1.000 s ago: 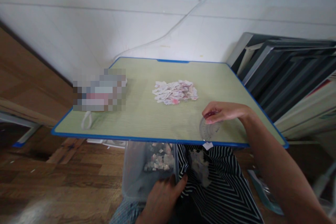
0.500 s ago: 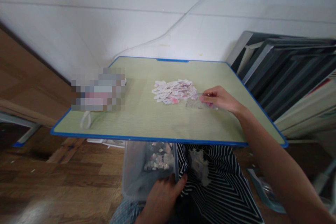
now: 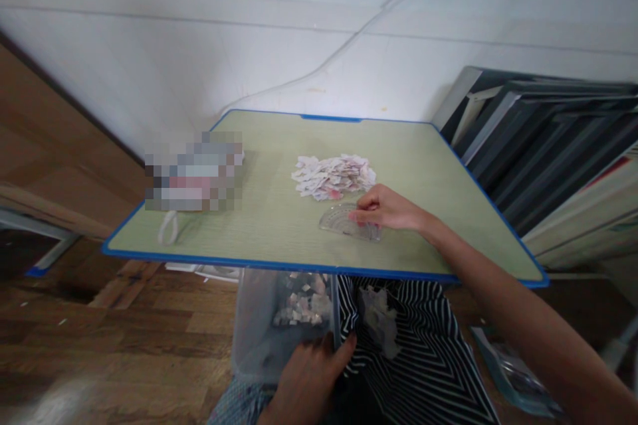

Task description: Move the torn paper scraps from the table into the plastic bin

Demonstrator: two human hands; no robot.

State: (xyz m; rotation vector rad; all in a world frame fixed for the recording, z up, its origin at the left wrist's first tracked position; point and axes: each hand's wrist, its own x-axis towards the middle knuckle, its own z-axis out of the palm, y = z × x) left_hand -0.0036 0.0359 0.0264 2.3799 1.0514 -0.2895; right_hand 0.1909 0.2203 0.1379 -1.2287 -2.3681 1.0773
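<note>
My right hand (image 3: 381, 207) pinches a clear plastic protractor (image 3: 341, 220) by its right part, over the tabletop in front of a pile of paper scraps (image 3: 331, 177). The scraps are mostly white, with a few pink patches. Below the table's front edge, my left hand (image 3: 312, 368) is closed on the near right rim of a translucent plastic bin (image 3: 249, 339); the thumb lies outside, against striped cloth, and the fingertips are partly hidden. Inside the bin lie small pale pieces (image 3: 304, 305).
A blue-edged folding table (image 3: 269, 232) stands against the white wall. At its left is a pixelated item (image 3: 199, 176) with a white loop (image 3: 168, 227). Dark flat panels (image 3: 548, 126) lean at the right. Striped black-and-white cloth (image 3: 428, 339) with scraps covers my lap.
My right hand has moved left and toward me with the protractor, away from the pile's right end. The left hand stays at the bin rim.
</note>
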